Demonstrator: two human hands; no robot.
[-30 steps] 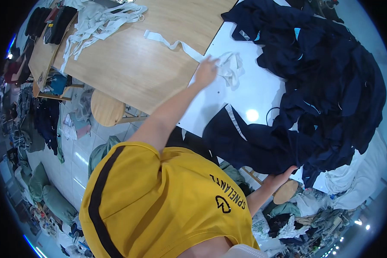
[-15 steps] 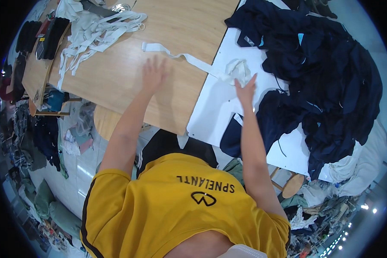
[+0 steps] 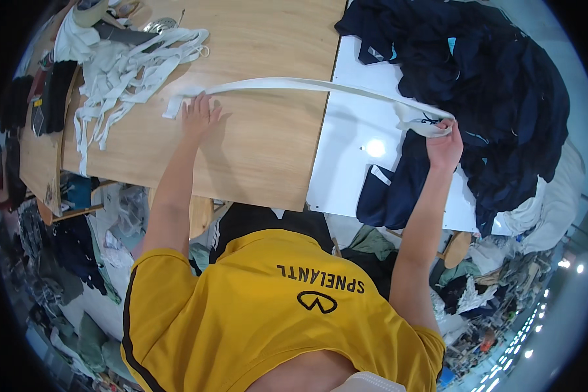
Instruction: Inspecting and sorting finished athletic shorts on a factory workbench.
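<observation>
A long white fabric strip [image 3: 294,83] is stretched between my two hands, arching from the wooden table over the white board. Near its left end my left hand [image 3: 199,119] lies with the fingers spread on the wood, the fingertips at the strip. My right hand [image 3: 444,149] is closed on the other end, where a loose loop of the strip hangs below the fingers. Behind that hand spreads a heap of dark navy garments [image 3: 503,91]. A folded navy piece with a white label [image 3: 380,175] lies between my right forearm and the board's near edge.
On the left side of the wooden table [image 3: 261,144] lies a tangle of white strips [image 3: 130,78], with stacked dark bundles [image 3: 51,98] beyond it. The white board [image 3: 336,153] adjoins the table on the right. Wooden stools and piles of cloth stand below the table.
My right hand has gone right and taken hold of the bunched strip, which is now drawn out long. My left hand has shifted left and down onto the strip's left end.
</observation>
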